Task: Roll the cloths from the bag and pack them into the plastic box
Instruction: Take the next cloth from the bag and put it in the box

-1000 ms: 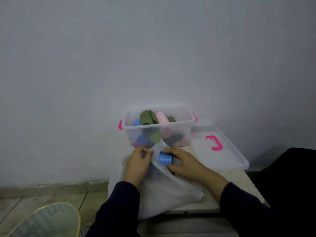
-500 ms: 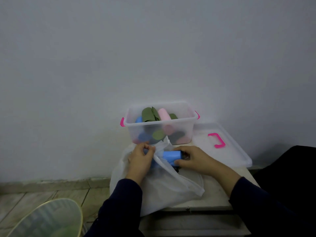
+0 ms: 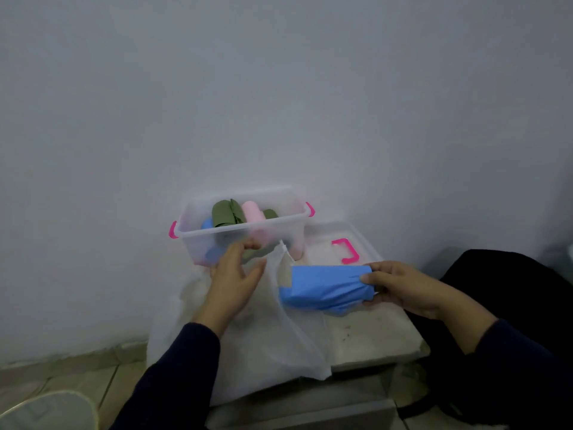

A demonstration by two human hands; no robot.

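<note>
A folded blue cloth [image 3: 325,288] is out of the white bag [image 3: 273,346], pinched at its right end by my right hand [image 3: 403,288]. My left hand [image 3: 234,280] hovers over the bag's mouth with fingers spread, holding nothing. The bag lies crumpled on the small table. Behind it stands the clear plastic box [image 3: 279,226] with pink handles, holding rolled green cloths [image 3: 224,214], a pink roll [image 3: 251,210] and a blue roll [image 3: 206,225].
The box's clear lid [image 3: 328,234] with a pink handle lies flat to the right of the box. A white wall stands close behind. A dark bag [image 3: 508,283] sits at the right, and a pale round object [image 3: 46,412] on the tiled floor at lower left.
My right hand has drawn the blue cloth out of the bag and to the right. My left hand has let go of the bag's edge and opened.
</note>
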